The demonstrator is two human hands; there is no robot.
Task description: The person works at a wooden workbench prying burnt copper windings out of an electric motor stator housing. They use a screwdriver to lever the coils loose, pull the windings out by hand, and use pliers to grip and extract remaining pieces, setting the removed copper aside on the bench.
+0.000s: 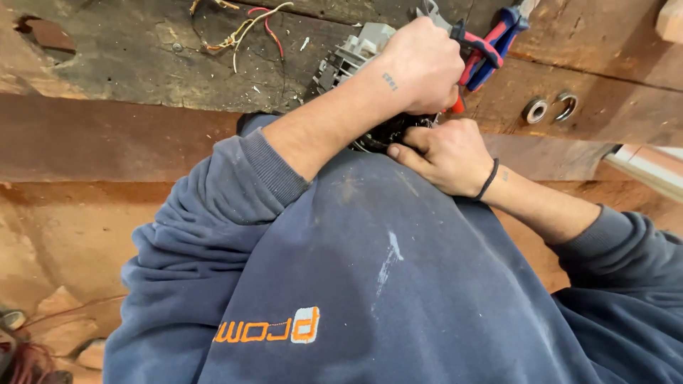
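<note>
I see a dark round metal part with copper-looking windings [388, 131] pinned at the surface edge against my blue sweatshirt [370, 270], mostly hidden by both hands. I judge it heavy and rigid, but the fine wires look fragile, so grip the outer shell, not the windings. My right hand [445, 156] is clenched around its lower rim, thumb on top. My left hand [420, 64] is closed on a red-handled tool [462, 82]; the working end is hidden, so I can't tell its type. Just beyond sits a grey ribbed plastic and metal housing [352, 53], with red-and-blue-handled pliers [494, 43] beside it. Two steel rings [551, 108] lie farther right on the worn wooden surface [142, 71], loose red and yellow wires [245, 32] at the far edge.
</note>
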